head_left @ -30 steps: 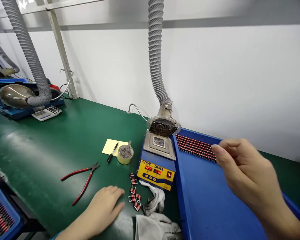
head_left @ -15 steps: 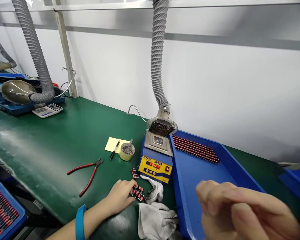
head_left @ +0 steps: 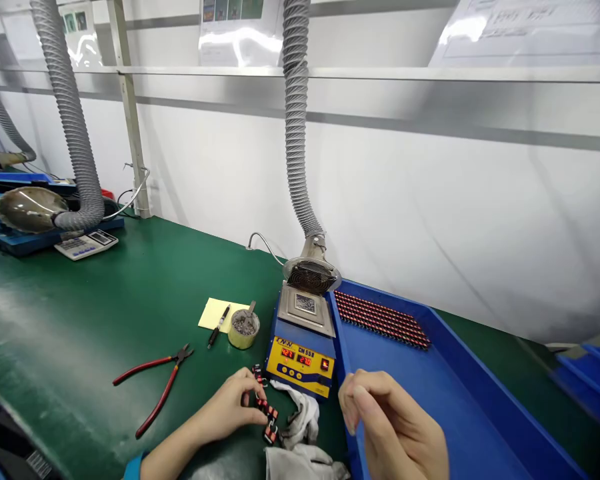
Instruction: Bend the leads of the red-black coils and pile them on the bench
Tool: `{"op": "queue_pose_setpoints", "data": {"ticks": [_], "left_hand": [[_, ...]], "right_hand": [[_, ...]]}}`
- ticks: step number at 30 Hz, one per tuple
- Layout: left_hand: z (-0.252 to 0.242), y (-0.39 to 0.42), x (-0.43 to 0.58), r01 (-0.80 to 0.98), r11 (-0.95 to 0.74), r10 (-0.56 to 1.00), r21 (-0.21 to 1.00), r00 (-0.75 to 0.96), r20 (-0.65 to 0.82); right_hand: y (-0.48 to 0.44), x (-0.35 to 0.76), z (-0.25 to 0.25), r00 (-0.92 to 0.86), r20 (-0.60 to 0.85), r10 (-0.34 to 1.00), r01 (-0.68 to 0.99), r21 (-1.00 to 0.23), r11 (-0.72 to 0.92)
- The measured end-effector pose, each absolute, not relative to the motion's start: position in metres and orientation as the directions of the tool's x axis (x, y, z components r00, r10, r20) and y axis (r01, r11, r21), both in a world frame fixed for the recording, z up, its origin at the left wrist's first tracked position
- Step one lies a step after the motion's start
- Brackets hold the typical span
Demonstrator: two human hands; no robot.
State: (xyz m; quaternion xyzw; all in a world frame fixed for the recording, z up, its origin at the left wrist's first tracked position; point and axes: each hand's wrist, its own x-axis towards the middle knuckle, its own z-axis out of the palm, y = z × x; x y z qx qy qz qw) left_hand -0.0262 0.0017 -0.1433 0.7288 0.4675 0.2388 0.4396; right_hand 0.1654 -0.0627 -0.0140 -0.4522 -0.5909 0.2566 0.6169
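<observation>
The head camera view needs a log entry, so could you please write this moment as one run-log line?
left hand: at red-and-black parts | right hand: over blue tray | cloth: beside parts

Red-handled pliers (head_left: 145, 363) on green bench mat (head_left: 80, 313); calculator (head_left: 86, 245) beside grey fume hose (head_left: 71, 133).

Left hand (head_left: 225, 407) partly hides the red-and-black components (head_left: 266, 415), too small to identify. Right hand (head_left: 393, 427) cut off by bottom edge; can't tell if it's holding anything.
</observation>
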Motion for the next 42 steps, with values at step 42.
{"op": "queue_pose_setpoints", "data": {"ticks": [42], "left_hand": [[-0.013, -0.008, 0.013, -0.384, 0.051, 0.826, 0.922, 0.536, 0.177]], "right_hand": [[-0.026, 0.160, -0.031, 0.170, 0.267, 0.948, -0.445, -0.838, 0.316]]}}
